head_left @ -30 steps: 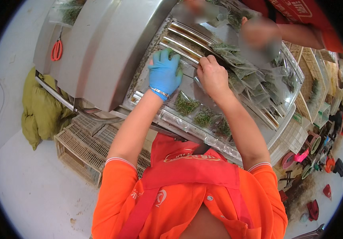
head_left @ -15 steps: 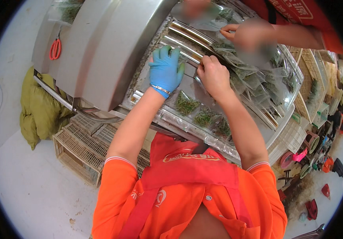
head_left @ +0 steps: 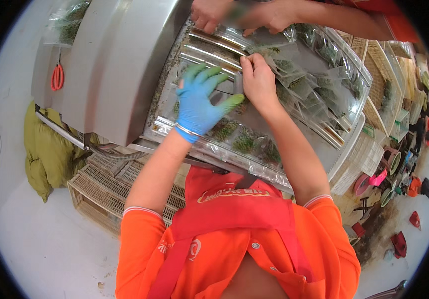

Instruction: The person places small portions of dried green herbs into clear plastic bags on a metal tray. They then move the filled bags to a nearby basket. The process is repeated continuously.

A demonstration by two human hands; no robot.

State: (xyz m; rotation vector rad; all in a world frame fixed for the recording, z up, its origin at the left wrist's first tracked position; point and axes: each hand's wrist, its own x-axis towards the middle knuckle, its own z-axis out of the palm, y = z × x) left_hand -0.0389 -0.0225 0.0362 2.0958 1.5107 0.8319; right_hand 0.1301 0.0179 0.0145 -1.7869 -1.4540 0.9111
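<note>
My left hand (head_left: 202,102), in a blue glove with green-stained fingertips, is spread over metal bars on the work surface, with nothing visible in it. Bare and curled, my right hand (head_left: 260,84) has thumb and fingers pinched together by the end of a metal sealing bar (head_left: 212,55); what they grip is hidden. Right beside it lies a pile of clear plastic bags (head_left: 301,82) with green contents. Nearer me, a row of similar filled bags (head_left: 244,141) lies along the machine's front edge, partly behind my gloved hand.
A large metal machine lid (head_left: 110,65) rises at left, red-handled scissors (head_left: 57,76) hanging beside it. Across the surface are a co-worker's hands (head_left: 274,15), partly blurred. Plastic crates (head_left: 100,192) stand below left, more baskets (head_left: 373,84) at right.
My left hand's fingers have spread apart. My right hand has shifted slightly farther from me, toward the bar's end. The co-worker's hands have moved left, and the whole view has shifted a little.
</note>
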